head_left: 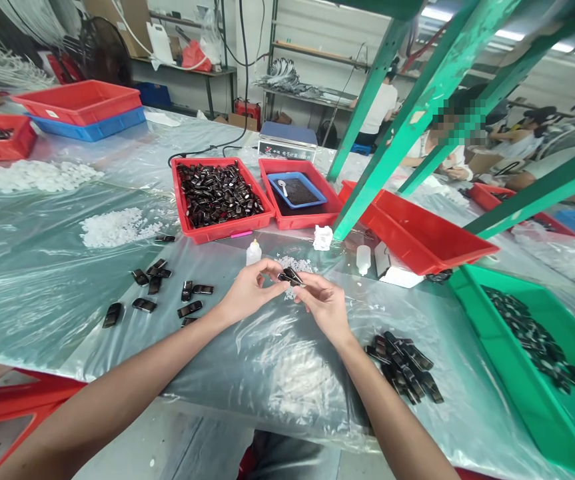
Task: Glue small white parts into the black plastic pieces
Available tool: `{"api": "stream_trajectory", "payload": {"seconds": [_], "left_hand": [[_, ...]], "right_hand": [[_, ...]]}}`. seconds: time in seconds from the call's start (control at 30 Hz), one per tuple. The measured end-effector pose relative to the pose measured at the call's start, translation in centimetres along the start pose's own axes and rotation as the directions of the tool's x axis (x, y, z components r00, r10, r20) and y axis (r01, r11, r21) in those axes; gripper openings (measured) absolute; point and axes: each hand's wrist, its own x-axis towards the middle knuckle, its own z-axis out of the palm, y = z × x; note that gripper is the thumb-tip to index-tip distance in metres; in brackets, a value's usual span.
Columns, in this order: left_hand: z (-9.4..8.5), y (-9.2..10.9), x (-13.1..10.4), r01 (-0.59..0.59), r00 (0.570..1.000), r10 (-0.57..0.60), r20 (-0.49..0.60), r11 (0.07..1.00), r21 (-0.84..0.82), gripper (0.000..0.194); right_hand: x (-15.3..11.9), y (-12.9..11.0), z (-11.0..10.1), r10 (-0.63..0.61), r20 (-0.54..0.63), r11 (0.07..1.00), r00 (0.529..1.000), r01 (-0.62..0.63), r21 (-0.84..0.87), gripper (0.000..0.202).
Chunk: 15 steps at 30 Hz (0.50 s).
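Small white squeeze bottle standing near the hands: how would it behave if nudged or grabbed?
The white squeeze bottle looks tall for its narrow base, so a nudge would probably tip it. It stands on a wrinkled plastic sheet, likely a slick, uneven footing. It seems small and probably light; once on its side, its round body may roll.

- Both hands meet mid-table, the left hand (247,293) and right hand (323,305) pinching one small clip (291,275) between them.
- Loose clips (157,290) lie scattered to the left.
- A stacked pile (404,367) lies right.
- A glue bottle (253,253) stands behind the hands, before a tray of clips (217,197).
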Motion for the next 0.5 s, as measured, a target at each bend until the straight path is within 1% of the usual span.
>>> {"api": "stream_trajectory", "payload": {"seconds": [0.1,0.23,0.33,0.5], "left_hand": [[0.2,-0.24,-0.18,-0.038,0.999,0.038,-0.004,0.999,-0.037,0.038],[0.43,-0.33,-0.39,-0.028,1.0,0.028,0.004,0.996,-0.083,0.028],[0.39,-0.25,-0.38,-0.017,1.0,0.017,0.003,0.994,-0.104,0.026],[0.12,0.02,-0.27,-0.003,1.0,0.003,0.013,0.998,-0.066,0.022]], "right_hand": [[0.08,-0.09,-0.08,0.014,0.013,0.999,1.0,-0.015,0.03,0.033],[0.13,-0.15,-0.23,0.005,0.04,0.999,0.999,-0.007,0.045,0.03],[0.11,0.0,-0.32,-0.011,0.061,1.0,0.998,0.01,0.021,0.029],[0.01,0.23,-0.4,-0.05,0.098,0.998,0.994,0.054,-0.039,0.029]]}}
